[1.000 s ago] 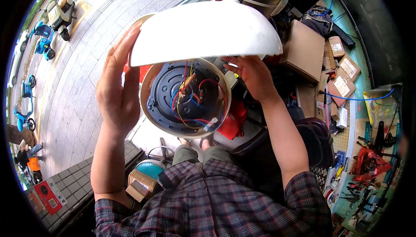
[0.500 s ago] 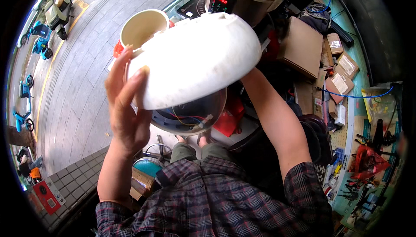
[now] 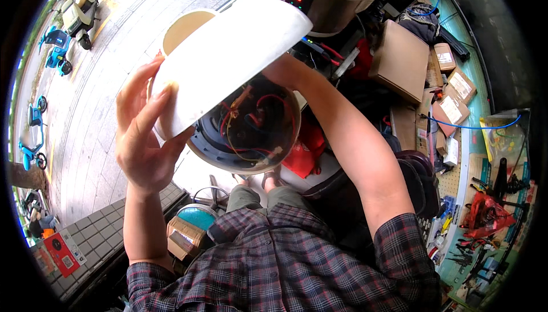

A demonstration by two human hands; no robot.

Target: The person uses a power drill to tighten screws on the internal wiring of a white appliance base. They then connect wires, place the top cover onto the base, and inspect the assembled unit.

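Note:
My left hand [image 3: 142,132] grips the left edge of a smooth white plastic cover [image 3: 228,61], thumb at its near side. The cover is tilted up over a round appliance body [image 3: 197,141], whose open inside shows red and yellow wires [image 3: 231,132] and a dark base. My right hand [image 3: 281,72] reaches in behind the cover's right side; its fingers are hidden, so whether it grips anything does not show. Behind the cover stands a cream round pot [image 3: 185,27], partly covered.
A steel electric cooker [image 3: 325,1] with a lit display stands at the back. Red-handled pliers [image 3: 328,52] lie near it. Cardboard boxes [image 3: 402,61] and a tool-strewn bench [image 3: 456,260] are on the right. A stool with a teal seat [image 3: 197,215] is below left; parked scooters [image 3: 57,49] stand outside.
The white cover has tilted and shifted left and upward, showing more of the wires inside the appliance body. My left hand has moved left with it; my right forearm has reached further inward.

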